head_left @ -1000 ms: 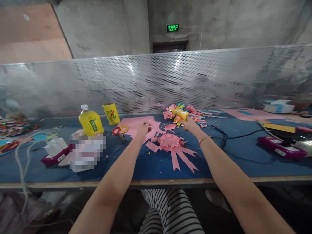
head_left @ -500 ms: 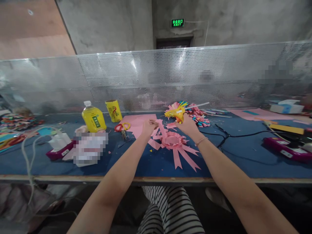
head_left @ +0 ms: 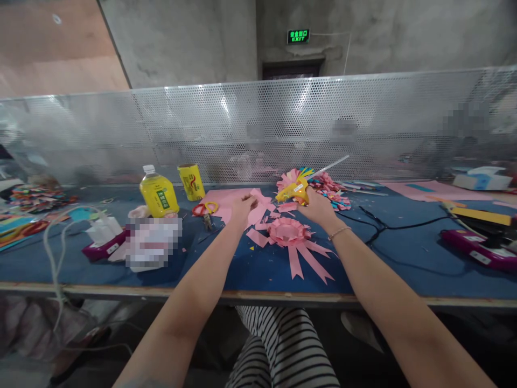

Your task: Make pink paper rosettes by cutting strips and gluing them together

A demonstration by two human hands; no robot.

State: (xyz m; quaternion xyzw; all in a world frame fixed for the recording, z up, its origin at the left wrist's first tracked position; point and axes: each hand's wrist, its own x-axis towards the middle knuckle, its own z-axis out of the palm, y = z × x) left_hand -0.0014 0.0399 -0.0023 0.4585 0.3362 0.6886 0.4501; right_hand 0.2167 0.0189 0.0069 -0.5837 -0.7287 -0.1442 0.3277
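My right hand is wrapped around the grip of a yellow hot glue gun. Its nozzle points left, and a long pale glue stick rises from its back. My left hand is closed in a pinch on a strip of pink paper, above pink paper sheets. Which part of the strip the fingers grip is partly hidden. Between my forearms lies a pink paper rosette with forked tails towards me. Small pink paper pieces lie between it and my hands.
Red-and-yellow scissors, a yellow liquid bottle and a yellow can stand or lie at left. Colourful rosettes are behind the glue gun. A black cable crosses the right side towards a purple power strip. Perforated metal panels border the back.
The pink strip at my left hand hung down to the right; it now sits higher, closer to the fingers. The glue gun has tilted, its nozzle lower. The view has shifted slightly.
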